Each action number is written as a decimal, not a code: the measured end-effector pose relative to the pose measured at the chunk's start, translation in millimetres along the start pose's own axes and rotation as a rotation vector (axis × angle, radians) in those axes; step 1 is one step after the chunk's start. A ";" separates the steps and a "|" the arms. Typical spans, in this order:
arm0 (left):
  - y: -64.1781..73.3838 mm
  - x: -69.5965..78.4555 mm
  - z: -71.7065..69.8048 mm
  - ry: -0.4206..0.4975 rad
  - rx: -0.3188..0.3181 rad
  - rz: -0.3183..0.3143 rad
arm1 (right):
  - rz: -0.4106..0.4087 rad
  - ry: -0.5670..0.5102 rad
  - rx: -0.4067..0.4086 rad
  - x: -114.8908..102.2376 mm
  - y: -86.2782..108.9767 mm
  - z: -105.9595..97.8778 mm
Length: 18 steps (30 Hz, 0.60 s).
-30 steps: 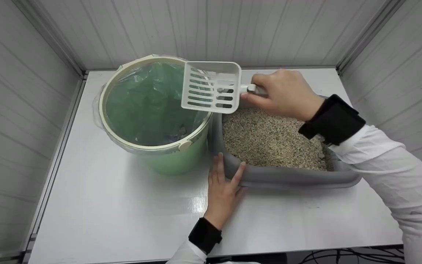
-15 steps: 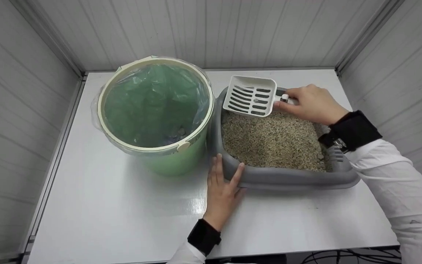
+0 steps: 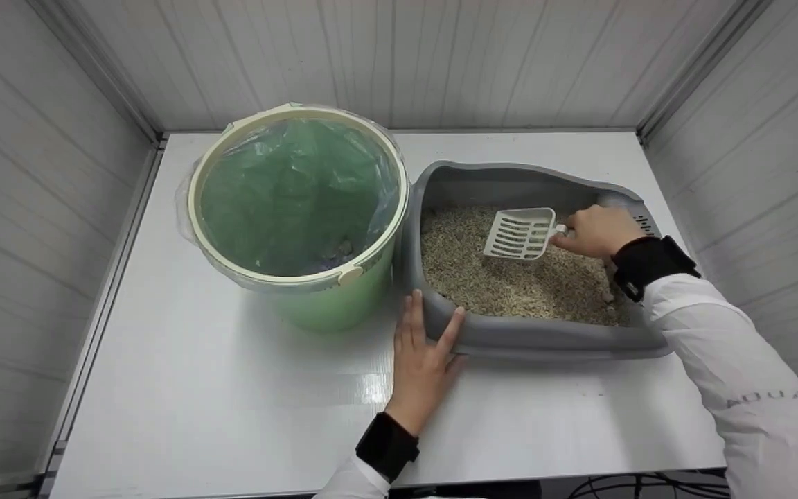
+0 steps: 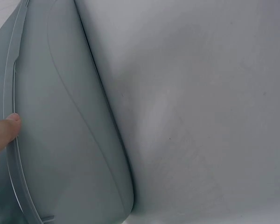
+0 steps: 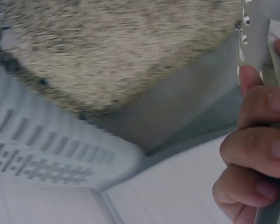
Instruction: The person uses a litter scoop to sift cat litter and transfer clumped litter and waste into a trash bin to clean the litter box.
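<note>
My right hand grips the handle of a white slotted litter scoop above the tan granular litter. In the right wrist view, curled fingers wrap the handle; only the edge of the scoop head shows. The scoop carries no visible clump. A grey litter box holds the litter, with a few greyish lumps near its right side. At its front left corner my left hand rests with straight, spread fingers on the rim; one fingertip touches the rim in the left wrist view.
A green bin with a cream ring and a clear plastic liner stands left of the litter box. Some small lumps lie at its bottom. The white table has walls at the back and sides; dark cables lie below its front edge.
My right hand has carried the scoop from over the bin's right rim, rightward and down, to over the litter. My left hand stays in place.
</note>
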State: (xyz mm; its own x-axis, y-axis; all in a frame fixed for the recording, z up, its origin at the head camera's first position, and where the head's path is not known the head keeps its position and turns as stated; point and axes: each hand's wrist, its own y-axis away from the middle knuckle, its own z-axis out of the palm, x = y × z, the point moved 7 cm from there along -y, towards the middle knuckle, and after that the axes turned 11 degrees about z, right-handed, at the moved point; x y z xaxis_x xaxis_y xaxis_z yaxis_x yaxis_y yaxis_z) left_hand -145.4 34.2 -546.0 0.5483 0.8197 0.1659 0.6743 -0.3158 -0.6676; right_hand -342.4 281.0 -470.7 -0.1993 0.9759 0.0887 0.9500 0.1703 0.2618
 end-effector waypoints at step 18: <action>-0.4 0.4 0.0 -0.013 -0.010 -0.006 | 0.048 -0.082 -0.124 -59.6 -32.0 39.6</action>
State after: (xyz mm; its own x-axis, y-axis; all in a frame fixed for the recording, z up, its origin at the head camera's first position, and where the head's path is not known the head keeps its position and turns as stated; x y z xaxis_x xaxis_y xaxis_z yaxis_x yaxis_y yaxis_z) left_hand -145.5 34.7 -545.7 0.5373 0.8280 0.1606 0.6827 -0.3152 -0.6592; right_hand -351.4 222.8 -522.4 -0.1289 0.9913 0.0263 0.9202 0.1097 0.3758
